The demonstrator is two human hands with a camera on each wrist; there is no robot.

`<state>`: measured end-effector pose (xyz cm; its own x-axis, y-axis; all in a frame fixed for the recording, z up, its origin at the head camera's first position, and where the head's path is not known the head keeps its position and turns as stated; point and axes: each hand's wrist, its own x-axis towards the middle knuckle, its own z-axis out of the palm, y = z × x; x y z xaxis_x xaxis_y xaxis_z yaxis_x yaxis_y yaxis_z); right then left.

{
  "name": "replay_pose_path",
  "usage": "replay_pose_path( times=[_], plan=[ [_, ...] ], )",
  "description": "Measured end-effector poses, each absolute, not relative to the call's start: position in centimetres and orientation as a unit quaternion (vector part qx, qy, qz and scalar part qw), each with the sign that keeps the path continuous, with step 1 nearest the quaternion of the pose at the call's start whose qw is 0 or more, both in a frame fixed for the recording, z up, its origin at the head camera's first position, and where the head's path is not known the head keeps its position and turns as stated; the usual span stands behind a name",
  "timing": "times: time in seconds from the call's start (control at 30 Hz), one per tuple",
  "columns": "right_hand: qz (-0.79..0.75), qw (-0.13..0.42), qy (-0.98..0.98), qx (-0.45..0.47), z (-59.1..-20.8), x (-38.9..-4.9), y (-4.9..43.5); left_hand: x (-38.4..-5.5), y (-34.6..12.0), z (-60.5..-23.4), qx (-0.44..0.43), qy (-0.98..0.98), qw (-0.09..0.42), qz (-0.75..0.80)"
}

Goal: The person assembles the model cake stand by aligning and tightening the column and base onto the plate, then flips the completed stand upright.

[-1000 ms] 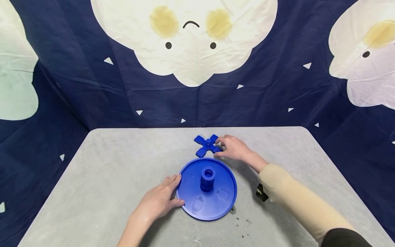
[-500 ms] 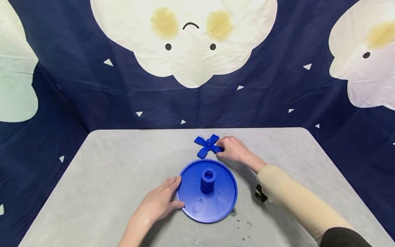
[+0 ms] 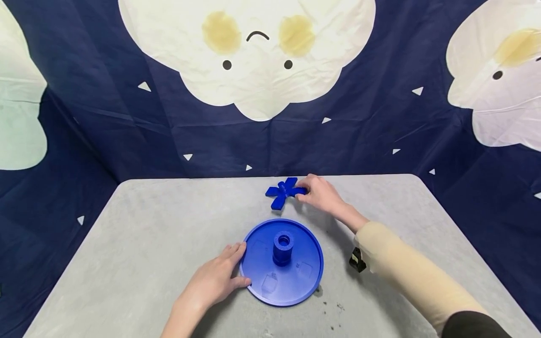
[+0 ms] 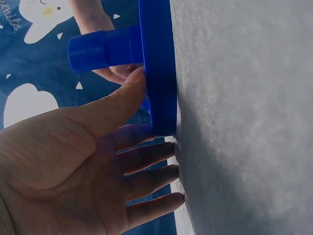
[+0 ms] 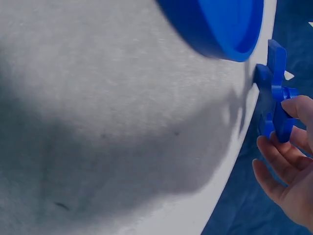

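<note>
My left hand (image 3: 213, 277) lies against the left rim of a blue round tray (image 3: 258, 277) with an upright hollow post (image 3: 282, 249) at its middle. In the left wrist view the thumb touches the rim, while the fingers stretch out fairly straight beside the edge, tips at the table. Beyond the tray, my right hand (image 3: 322, 193) pinches one arm of a blue cross-shaped piece (image 3: 279, 203) with a small central knob. In the right wrist view the cross (image 5: 277, 63) stands tilted off the table, thumb on one side and fingers on the other.
The grey table (image 3: 169, 225) ends at a dark blue curtain (image 3: 169, 136) with clouds close behind the cross. A small black piece (image 3: 357, 260) shows by the right sleeve (image 3: 405, 263). Dark specks (image 3: 334, 310) mark the tabletop near the tray.
My right hand has closed on one arm of the cross and raised it, so it is now tilted and slightly farther back. The left hand and tray stay put.
</note>
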<state>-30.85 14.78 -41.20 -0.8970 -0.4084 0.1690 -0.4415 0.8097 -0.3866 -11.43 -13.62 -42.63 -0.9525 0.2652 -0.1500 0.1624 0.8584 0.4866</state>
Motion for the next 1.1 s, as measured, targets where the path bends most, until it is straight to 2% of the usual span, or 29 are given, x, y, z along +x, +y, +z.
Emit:
replay_pose_path(
  times=[0.33,0.67,0.87,1.1],
  plan=[
    [0.258,0.086,-0.938,0.214,-38.0,-30.4,15.5,-11.3,-13.7,-42.6,0.113,0.958,0.102,0.244],
    [0.341,0.12,-0.912,0.193,-35.7,-29.4,18.4,-11.3,-13.6,-42.6,0.115,0.958,0.103,0.242],
    [0.338,0.117,-0.915,0.185,-34.9,-28.4,19.8,-11.3,-13.6,-42.6,0.116,0.958,0.102,0.24],
    [0.305,0.089,-0.927,0.198,-34.5,-27.5,20.6,-11.3,-13.6,-42.6,0.119,0.958,0.1,0.242]
  ],
)
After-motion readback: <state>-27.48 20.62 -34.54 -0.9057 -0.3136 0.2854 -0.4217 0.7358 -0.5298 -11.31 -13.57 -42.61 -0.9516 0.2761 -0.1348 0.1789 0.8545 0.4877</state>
